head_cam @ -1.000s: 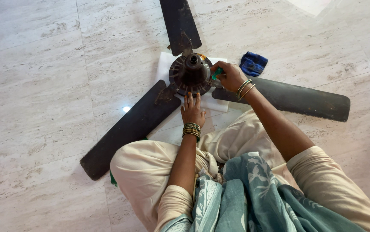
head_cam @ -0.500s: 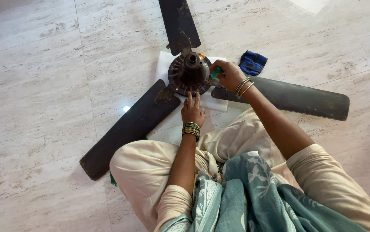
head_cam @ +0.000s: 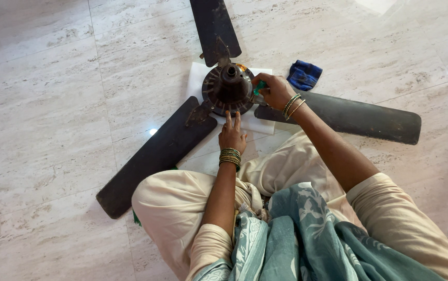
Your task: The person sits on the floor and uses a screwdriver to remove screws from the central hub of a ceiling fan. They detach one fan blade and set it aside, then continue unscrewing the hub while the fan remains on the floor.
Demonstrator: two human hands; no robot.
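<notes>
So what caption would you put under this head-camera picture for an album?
Seated on a marble floor, right hand presses a green scrubber to a dusty fan hub; left hand steadies it.

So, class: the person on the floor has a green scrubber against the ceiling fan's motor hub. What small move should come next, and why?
Probably rub the green scrubber in the right hand further round the grimy motor hub, while the left hand braces its near edge, since the hub looks dirty.

No boxes, packs, labels, signs or screens show here, from twelve o'clock all the way round.
</notes>
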